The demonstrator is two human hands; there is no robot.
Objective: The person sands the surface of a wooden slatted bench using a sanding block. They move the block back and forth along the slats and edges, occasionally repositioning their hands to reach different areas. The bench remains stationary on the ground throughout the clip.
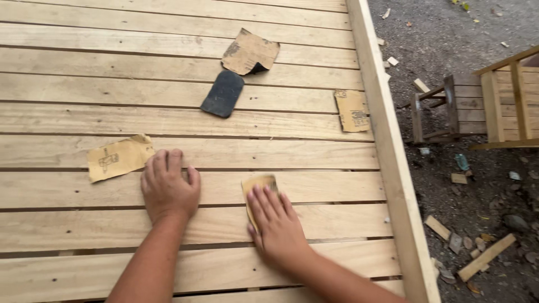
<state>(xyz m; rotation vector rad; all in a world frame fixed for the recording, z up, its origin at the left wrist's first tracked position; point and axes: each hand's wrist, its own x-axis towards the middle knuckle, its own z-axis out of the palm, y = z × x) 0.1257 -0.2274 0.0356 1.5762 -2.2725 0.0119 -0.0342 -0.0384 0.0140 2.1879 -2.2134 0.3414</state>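
Left hand (168,188) lay flat on the slatted wooden platform (84,106), right hand (276,224) just right of it, pressing a sandpaper piece (259,184) onto a slat. Second sheet (119,157) touched the left hand's far-left side. Farther back: dark pad (223,93), torn sheet (250,52) behind it, small sheet (352,110) by the right edge rail (387,146). Wood scraps (485,257) lay on the ground (449,33) to the right.

Left hand (168,188) flat, fingers together; right hand (275,224) flat, apparently pressing.

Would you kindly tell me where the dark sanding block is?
In the head view, the dark sanding block lies on the slats up the middle, just below a torn sandpaper sheet, beyond both hands.
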